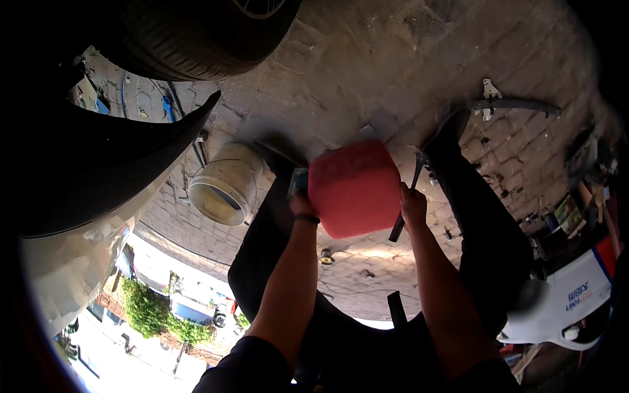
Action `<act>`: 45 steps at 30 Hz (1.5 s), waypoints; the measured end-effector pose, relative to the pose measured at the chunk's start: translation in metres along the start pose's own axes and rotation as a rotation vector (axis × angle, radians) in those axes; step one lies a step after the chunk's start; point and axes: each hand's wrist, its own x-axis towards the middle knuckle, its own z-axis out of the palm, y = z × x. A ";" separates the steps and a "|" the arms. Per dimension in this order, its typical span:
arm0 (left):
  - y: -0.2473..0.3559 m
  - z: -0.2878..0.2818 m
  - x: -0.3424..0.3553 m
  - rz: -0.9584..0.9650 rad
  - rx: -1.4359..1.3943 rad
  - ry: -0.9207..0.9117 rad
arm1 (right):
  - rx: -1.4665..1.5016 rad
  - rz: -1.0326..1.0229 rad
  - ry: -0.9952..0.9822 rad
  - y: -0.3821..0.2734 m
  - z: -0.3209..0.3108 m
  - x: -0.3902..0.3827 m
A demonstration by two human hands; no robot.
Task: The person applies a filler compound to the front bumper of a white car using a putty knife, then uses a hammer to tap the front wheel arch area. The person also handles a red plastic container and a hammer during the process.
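Observation:
A red, rounded square object (354, 187), like a padded seat, sits in front of me between my knees. My left hand (301, 204) is at its left side, closed on a small flat greenish item (297, 178) that I cannot make out clearly. At its right side my right hand (413, 204) grips a long dark tool (415, 170), held roughly upright with a thin head at the far end. Whether either hand also touches the red object is hard to tell.
A car tyre (196, 39) and body panel (78, 268) fill the left. A dirty white bucket (213, 180) stands by my left leg. A dark strip with a bracket (517, 105), scattered small parts and a large white panel (563, 295) lie at the right.

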 end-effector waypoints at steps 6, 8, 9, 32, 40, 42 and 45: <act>0.064 0.032 -0.018 0.454 -0.084 -0.076 | -0.014 -0.005 0.021 0.026 0.000 0.028; 0.100 0.055 -0.037 0.569 -0.104 -0.276 | -0.325 -0.162 0.090 0.010 -0.005 0.036; 0.112 0.066 -0.042 0.679 0.011 -0.386 | -0.265 -0.212 0.093 -0.001 -0.006 0.044; 0.293 0.234 -0.226 1.346 1.154 -1.364 | 0.219 -0.954 -0.215 -0.487 -0.214 -0.030; 0.294 0.096 -0.206 0.985 0.254 -1.391 | 0.800 -1.137 -0.313 -0.393 -0.166 -0.101; 0.288 0.074 -0.188 1.002 0.147 -1.327 | 0.792 -1.378 -0.174 -0.366 -0.145 -0.132; 0.280 0.043 -0.191 0.995 -0.010 -1.239 | 0.948 -1.678 0.046 -0.325 -0.103 -0.200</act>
